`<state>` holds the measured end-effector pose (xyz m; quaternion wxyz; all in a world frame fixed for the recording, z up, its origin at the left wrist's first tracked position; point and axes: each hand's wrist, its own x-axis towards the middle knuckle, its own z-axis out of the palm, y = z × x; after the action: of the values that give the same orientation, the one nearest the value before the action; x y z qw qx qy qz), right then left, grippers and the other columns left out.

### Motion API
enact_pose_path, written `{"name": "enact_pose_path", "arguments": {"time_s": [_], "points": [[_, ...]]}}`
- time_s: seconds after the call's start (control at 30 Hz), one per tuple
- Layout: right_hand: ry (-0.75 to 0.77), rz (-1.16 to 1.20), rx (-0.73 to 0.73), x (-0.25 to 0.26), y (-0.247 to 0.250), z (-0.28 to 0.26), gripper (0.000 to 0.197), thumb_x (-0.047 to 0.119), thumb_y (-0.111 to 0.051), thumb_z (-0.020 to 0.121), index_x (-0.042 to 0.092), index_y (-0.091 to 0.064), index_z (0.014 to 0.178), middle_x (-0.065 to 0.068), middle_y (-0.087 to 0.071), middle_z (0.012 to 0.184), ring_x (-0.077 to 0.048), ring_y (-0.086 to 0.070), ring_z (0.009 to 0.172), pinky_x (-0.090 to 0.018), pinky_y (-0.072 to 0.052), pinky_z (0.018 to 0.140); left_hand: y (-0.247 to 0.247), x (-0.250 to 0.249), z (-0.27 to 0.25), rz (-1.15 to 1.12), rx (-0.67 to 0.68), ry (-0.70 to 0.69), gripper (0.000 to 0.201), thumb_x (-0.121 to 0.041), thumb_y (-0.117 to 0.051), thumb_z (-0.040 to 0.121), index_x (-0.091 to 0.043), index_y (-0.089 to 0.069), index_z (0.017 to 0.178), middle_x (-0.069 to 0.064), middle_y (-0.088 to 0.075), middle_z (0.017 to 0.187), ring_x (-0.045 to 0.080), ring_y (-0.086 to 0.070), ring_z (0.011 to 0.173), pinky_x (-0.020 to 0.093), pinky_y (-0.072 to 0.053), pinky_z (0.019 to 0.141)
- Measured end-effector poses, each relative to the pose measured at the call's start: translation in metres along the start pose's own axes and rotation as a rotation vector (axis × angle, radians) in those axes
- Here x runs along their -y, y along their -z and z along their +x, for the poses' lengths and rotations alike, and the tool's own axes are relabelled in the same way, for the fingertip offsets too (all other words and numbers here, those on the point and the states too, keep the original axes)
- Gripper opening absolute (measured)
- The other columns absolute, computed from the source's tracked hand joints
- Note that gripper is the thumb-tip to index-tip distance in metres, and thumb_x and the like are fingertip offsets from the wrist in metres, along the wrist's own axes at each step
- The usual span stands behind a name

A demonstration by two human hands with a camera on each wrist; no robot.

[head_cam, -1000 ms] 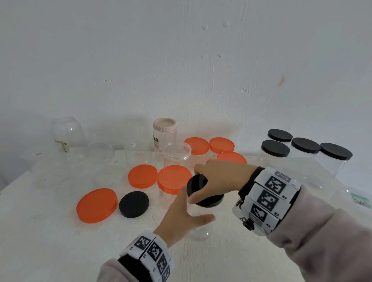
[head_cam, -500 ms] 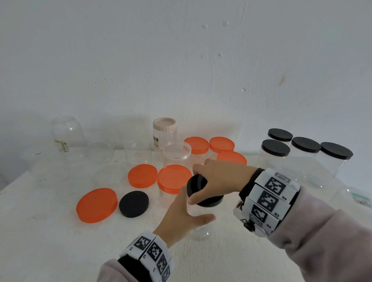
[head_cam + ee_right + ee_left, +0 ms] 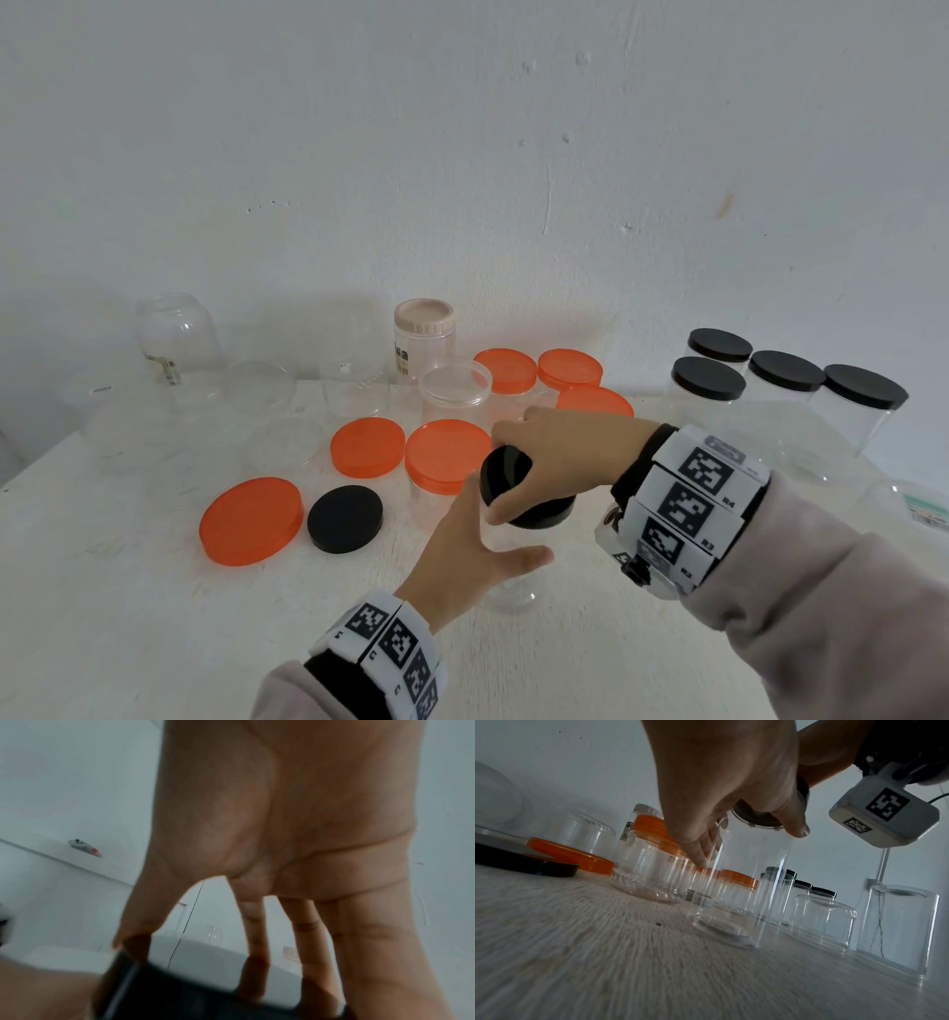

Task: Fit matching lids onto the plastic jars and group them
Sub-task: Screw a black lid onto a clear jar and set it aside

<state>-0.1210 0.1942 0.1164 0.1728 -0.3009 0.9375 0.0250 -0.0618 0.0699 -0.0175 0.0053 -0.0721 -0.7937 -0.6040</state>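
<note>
Now mid-fit: capping one jar. Nearest, left hand wrapped round the upright clear jar on the table, thumb spread along the near side, fingers curled round the far side, as seen from the left wrist. Just above, right hand clawed over the black lid, fingertips and thumb pinching its rim. Lid tilted at the jar's mouth, not yet seated flat.

Next, by judgement: level the lid over the mouth, press down, twist until snug with the left hand bracing the jar, then carry it right to the black-lidded group.

Counted, near to far:
- Held: one jar, one black lid.
- Loose on the table left of the hands: one spare black lid, one big orange lid, one small orange lid, seemingly flat.
- Just beyond the hands: one near orange-lidded jar.
- Further back: three more orange-lidded jars, one clear-lidded jar, one pink-lidded jar.
- Far right: four black-lidded jars, close together.
- Far left: several bare clear jars, too faint to count surely.
</note>
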Motion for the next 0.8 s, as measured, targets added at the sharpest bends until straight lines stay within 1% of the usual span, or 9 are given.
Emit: {"name": "enact_pose_path", "arguments": {"time_s": [0.07, 0.17, 0.27, 0.33, 0.4, 0.5, 0.57, 0.7, 0.8], "points": [[-0.029, -0.028, -0.025, 0.002, -0.003, 0.002, 0.075, 0.079, -0.056, 0.071, 0.024, -0.043, 0.12, 0.004, -0.043, 0.101, -0.009, -0.044, 0.076, -0.025, -0.034, 0.059, 0.0, 0.0, -0.001, 0.0, -0.004, -0.003, 0.078, -0.048, -0.083, 0.065, -0.059, -0.031, 0.124, -0.038, -0.05, 0.123, -0.021, -0.041, 0.115, 0.002, -0.034, 0.084], [-0.048, -0.009, 0.013, 0.002, 0.0, 0.0, 0.081, 0.077, -0.059, 0.071, 0.025, -0.039, 0.13, 0.002, -0.044, 0.111, -0.015, -0.047, 0.088, -0.028, -0.038, 0.067, 0.0, 0.001, 0.0, 0.001, -0.005, -0.002, 0.08, -0.049, -0.083, 0.065, -0.058, -0.031, 0.125, -0.037, -0.049, 0.123, -0.02, -0.041, 0.116, 0.002, -0.035, 0.084], [0.008, 0.015, 0.119, 0.003, 0.007, -0.005, 0.089, 0.055, -0.075, 0.07, 0.038, -0.026, 0.142, 0.005, -0.039, 0.126, -0.02, -0.048, 0.108, -0.038, -0.048, 0.087, 0.001, 0.001, 0.001, 0.025, -0.005, 0.009, 0.079, -0.049, -0.082, 0.065, -0.065, -0.026, 0.119, -0.041, -0.047, 0.121, -0.025, -0.039, 0.113, 0.0, -0.035, 0.081], [0.061, -0.009, 0.149, 0.004, 0.01, -0.007, 0.09, 0.039, -0.08, 0.07, 0.041, -0.026, 0.142, 0.005, -0.037, 0.125, -0.02, -0.047, 0.112, -0.041, -0.049, 0.091, 0.0, 0.002, 0.001, 0.032, -0.006, 0.01, 0.077, -0.049, -0.082, 0.065, -0.067, -0.026, 0.116, -0.046, -0.045, 0.117, -0.028, -0.037, 0.111, -0.003, -0.034, 0.079], [0.084, -0.012, 0.142, 0.003, 0.012, -0.007, 0.087, 0.034, -0.081, 0.07, 0.041, -0.031, 0.14, 0.005, -0.038, 0.123, -0.02, -0.047, 0.112, -0.042, -0.049, 0.092, 0.0, 0.001, 0.001, 0.036, -0.009, 0.014, 0.075, -0.048, -0.082, 0.065, -0.067, -0.027, 0.113, -0.046, -0.045, 0.115, -0.028, -0.037, 0.11, -0.003, -0.034, 0.079], [0.062, 0.003, 0.112, 0.0, 0.009, -0.006, 0.08, 0.049, -0.078, 0.069, 0.04, -0.034, 0.136, 0.008, -0.041, 0.118, -0.018, -0.049, 0.106, -0.038, -0.05, 0.088, 0.0, 0.0, 0.0, 0.033, -0.011, 0.006, 0.075, -0.049, -0.082, 0.065, -0.07, -0.027, 0.112, -0.047, -0.046, 0.115, -0.027, -0.039, 0.109, -0.003, -0.034, 0.08], [0.023, -0.006, 0.064, -0.001, 0.004, -0.003, 0.075, 0.065, -0.071, 0.068, 0.035, -0.039, 0.129, 0.006, -0.044, 0.113, -0.015, -0.052, 0.095, -0.035, -0.051, 0.08, 0.0, 0.0, 0.0, 0.015, -0.011, 0.002, 0.08, -0.049, -0.083, 0.065, -0.065, -0.028, 0.121, -0.04, -0.049, 0.12, -0.023, -0.041, 0.112, 0.004, -0.037, 0.084], [-0.013, -0.023, -0.001, 0.0, -0.002, 0.001, 0.08, 0.077, -0.06, 0.068, 0.025, -0.041, 0.125, 0.004, -0.045, 0.104, -0.008, -0.044, 0.077, -0.024, -0.037, 0.061, 0.0, 0.001, 0.0, -0.019, -0.002, -0.012, 0.088, -0.048, -0.083, 0.064, -0.051, -0.03, 0.134, -0.033, -0.051, 0.126, -0.015, -0.043, 0.118, 0.015, -0.037, 0.093], [0.006, 0.035, 0.062, -0.002, 0.001, -0.003, 0.082, 0.065, -0.07, 0.069, 0.032, -0.034, 0.135, 0.005, -0.042, 0.117, -0.015, -0.05, 0.095, -0.031, -0.049, 0.076, 0.0, 0.002, 0.0, 0.003, -0.003, -0.008, 0.084, -0.051, -0.082, 0.063, -0.059, -0.029, 0.128, -0.04, -0.049, 0.121, -0.021, -0.042, 0.114, 0.004, -0.036, 0.087]]}}
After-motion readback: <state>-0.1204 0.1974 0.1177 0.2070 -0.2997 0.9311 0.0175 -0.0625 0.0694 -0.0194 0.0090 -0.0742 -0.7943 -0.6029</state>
